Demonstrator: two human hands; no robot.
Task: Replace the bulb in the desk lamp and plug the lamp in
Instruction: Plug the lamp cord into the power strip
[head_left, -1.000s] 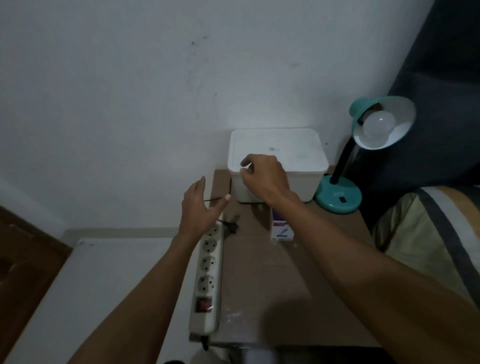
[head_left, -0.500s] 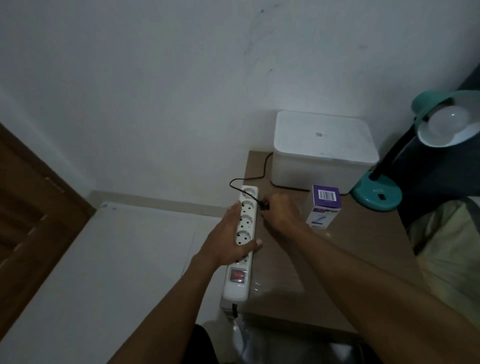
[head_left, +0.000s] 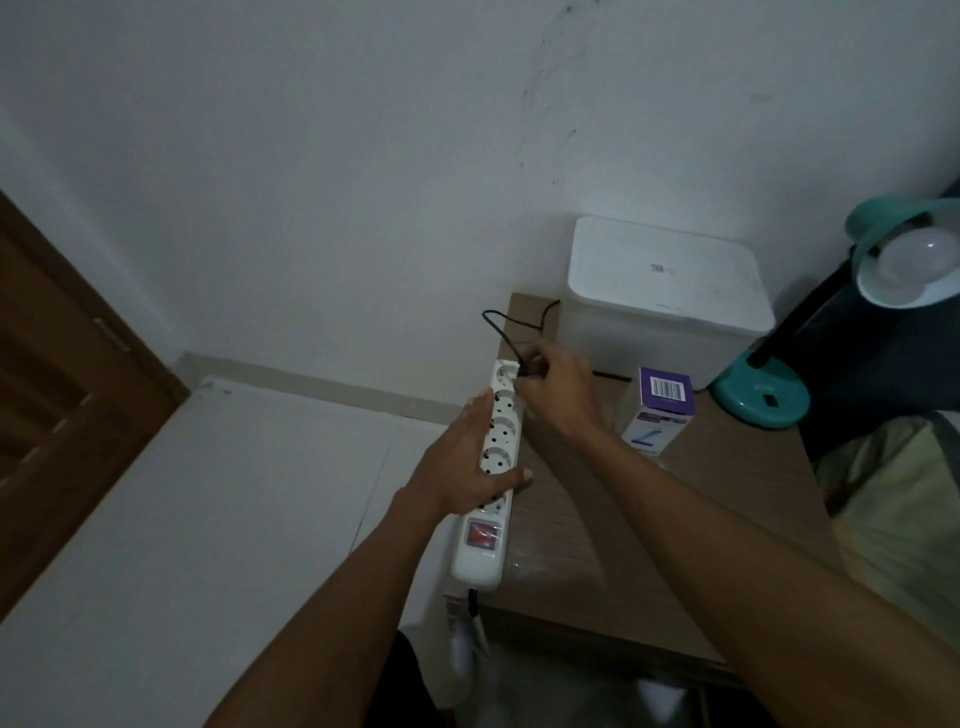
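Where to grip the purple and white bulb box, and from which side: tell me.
Take the purple and white cardboard bulb box across its two tall white side faces, just under the purple top, coming down from above and slightly from the front. It stands upright on the brown wooden table, and the white plastic container behind it blocks a rear approach. The teal desk lamp crowds one side.

The right hand (head_left: 558, 387) is covering the plug, so whether its pins are sitting in the power strip (head_left: 491, 467) cannot be told. The left hand (head_left: 462, 467) is hiding the strip's left edge and part of one socket. The lamp (head_left: 878, 291) is being cut off by the right edge, its shade and bulb (head_left: 919, 260) only partly showing. The white box (head_left: 665, 296) is concealing the cord (head_left: 506, 332) behind it. Print on the bulb carton (head_left: 660, 410) is reading too small.
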